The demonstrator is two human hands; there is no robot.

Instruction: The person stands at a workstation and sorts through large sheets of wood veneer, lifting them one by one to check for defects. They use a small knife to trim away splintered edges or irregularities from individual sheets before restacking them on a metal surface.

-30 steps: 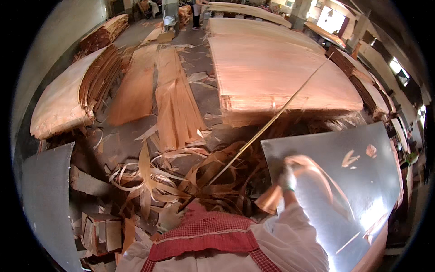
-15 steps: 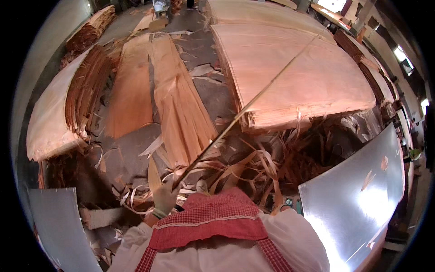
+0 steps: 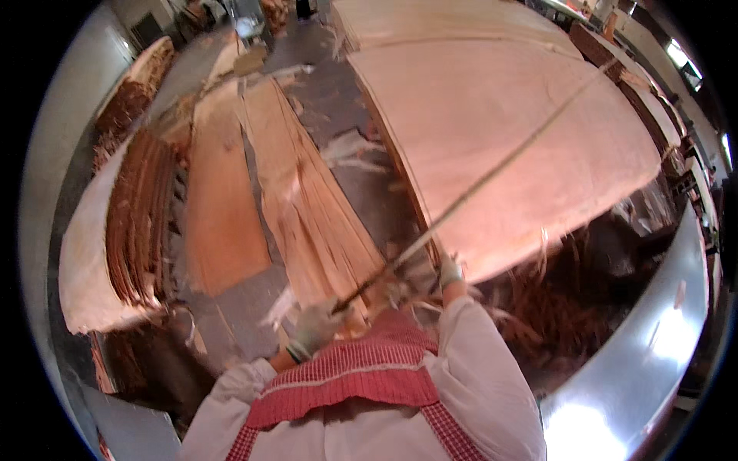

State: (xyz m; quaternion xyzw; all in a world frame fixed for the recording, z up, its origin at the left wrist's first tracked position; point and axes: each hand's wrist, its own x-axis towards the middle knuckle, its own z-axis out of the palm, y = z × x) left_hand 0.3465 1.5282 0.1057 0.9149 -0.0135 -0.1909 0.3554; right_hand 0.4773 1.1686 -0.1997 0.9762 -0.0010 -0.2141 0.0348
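Fingers of left hand clamped round end of long stick slanting rightward ahead of them. Right hand at near corner of sheet stack; fingers blurred, can't tell grip. Wood sheet beyond left fingers.

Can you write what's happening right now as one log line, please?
left hand: gripping long thin stick | right hand: at near corner of big wood stack | floor: long wood sheets

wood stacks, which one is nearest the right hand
The broad pinkish stack right of centre: the right hand is at its near left corner. The pale stack behind and the brown-edged stack at left lie farther.
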